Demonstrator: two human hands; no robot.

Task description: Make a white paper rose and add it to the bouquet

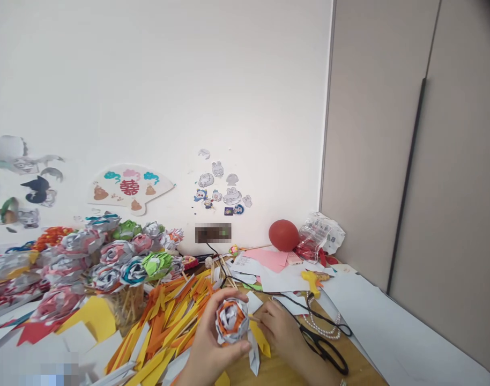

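A round paper flower (231, 320) in white and orange folds sits in my left hand (213, 343), whose fingers and thumb wrap round its sides. Just right of the flower, my right hand (280, 328) has its fingers drawn together near a yellow paper strip (260, 336); what lies between the fingertips is too small to tell. A folded white strip (253, 353) hangs below the flower. Many orange and yellow folded strips (164, 316) lie in a pile left of my hands.
Finished paper flowers (116, 252) crowd the left side. Black scissors (323, 348), a bead string (323, 328), a yellow glue gun (312, 281) and a black cable lie at right. Behind are pink paper (267, 258), a red balloon (284, 235) and a plastic bag (321, 233).
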